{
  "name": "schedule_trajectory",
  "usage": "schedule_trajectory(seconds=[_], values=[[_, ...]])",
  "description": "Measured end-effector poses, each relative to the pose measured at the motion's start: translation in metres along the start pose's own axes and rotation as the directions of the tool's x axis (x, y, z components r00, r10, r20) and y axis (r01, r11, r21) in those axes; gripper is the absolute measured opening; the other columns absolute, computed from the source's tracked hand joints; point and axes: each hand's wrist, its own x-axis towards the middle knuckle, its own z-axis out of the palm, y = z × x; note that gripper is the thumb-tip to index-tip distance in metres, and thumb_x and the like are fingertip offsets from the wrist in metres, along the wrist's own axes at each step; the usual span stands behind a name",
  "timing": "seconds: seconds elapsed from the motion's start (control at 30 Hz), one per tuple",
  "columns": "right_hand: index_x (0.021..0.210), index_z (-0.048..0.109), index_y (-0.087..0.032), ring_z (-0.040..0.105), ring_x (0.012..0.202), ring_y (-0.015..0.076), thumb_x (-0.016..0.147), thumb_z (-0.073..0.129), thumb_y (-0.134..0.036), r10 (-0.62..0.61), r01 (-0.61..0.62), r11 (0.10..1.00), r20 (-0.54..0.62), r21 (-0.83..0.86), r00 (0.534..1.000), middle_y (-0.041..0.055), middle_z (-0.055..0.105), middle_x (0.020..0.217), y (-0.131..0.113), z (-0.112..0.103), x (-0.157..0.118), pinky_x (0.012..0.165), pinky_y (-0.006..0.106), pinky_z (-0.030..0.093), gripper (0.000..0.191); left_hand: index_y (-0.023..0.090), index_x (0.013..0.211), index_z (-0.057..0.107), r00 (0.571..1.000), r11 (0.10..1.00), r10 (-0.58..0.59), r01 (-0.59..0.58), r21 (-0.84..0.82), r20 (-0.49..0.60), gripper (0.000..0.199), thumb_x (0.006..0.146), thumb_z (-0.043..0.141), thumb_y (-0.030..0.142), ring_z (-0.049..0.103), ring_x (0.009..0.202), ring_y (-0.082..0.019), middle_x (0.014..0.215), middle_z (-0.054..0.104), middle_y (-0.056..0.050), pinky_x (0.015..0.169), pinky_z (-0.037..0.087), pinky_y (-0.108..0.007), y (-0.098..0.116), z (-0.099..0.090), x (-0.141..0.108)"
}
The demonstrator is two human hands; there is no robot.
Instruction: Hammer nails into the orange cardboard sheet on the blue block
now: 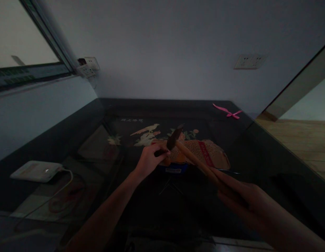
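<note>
My right hand [238,196] is wrapped round the wooden handle of a hammer [195,159]. The dark hammer head [174,137] is over the fingertips of my left hand [150,157]. Thumb and fingers of that left hand are pinched together at the left end of a long, tan, hole-dotted piece [191,147] with a red band across it; what they hold is too small and dark to make out. Beneath the tan piece a blue box [174,169] with a white label shows. Several thin nail-like rods [169,185] lie on the dark table nearer to me.
On the dark glossy table [141,213], printed with birds and flowers, a white power bank [36,171] with a cable lies at left. A pink ribbon [230,113] rests at the far right corner. A thin rod [230,171] lies right of the tan piece. A wall [162,52] stands behind.
</note>
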Motion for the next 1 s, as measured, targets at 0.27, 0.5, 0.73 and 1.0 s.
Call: schedule_trajectory(seconds=[0.27,0.5,0.73,1.0], values=[[0.124,0.066,-0.034,0.071,0.072,0.0217,0.076,0.069,-0.018,-0.028,0.029,0.999,0.050,-0.020,0.998,0.0003,0.078,0.091,0.0057,-0.0010,0.0019,0.073,0.032,0.056,0.051,0.017,0.079,0.072,1.000,0.998,0.008,-0.008,0.061,-0.001,0.005,0.078,0.069,0.020,0.068,0.073,-0.018,0.079,0.074,-0.004,0.069,0.055,-0.029,-0.0001,0.0007,0.0005],[0.126,0.064,-0.034,0.071,0.071,0.0198,0.079,0.066,-0.019,-0.074,0.077,0.994,0.046,-0.076,0.996,0.0009,0.078,0.094,0.0028,0.0002,-0.0013,0.074,0.032,0.057,0.050,0.017,0.081,0.072,1.000,0.997,0.016,-0.016,0.076,0.006,0.004,0.079,0.069,0.019,0.069,0.075,-0.019,0.081,0.074,-0.004,0.071,0.056,-0.031,-0.0014,0.0013,0.0006],[0.126,0.064,-0.034,0.072,0.070,0.0217,0.081,0.065,-0.021,-0.093,0.095,0.994,0.033,-0.054,0.995,-0.0008,0.074,0.067,0.0062,0.0009,0.0004,0.078,0.035,0.057,0.047,0.018,0.078,0.071,0.999,0.998,0.043,-0.045,0.054,0.023,0.004,0.080,0.068,0.017,0.069,0.074,-0.018,0.082,0.075,-0.004,0.072,0.055,-0.031,0.0011,0.0018,0.0006],[0.139,0.052,-0.028,0.071,0.090,0.0212,0.090,0.053,-0.021,-0.069,0.099,0.984,0.191,-0.150,0.979,0.0048,0.075,0.109,0.0031,-0.0015,0.0011,0.081,0.032,0.057,0.050,0.017,0.080,0.072,1.000,0.991,0.010,-0.014,0.135,0.030,0.005,0.077,0.070,0.014,0.068,0.072,-0.018,0.080,0.074,-0.003,0.068,0.054,-0.029,-0.0002,0.0026,-0.0004]])
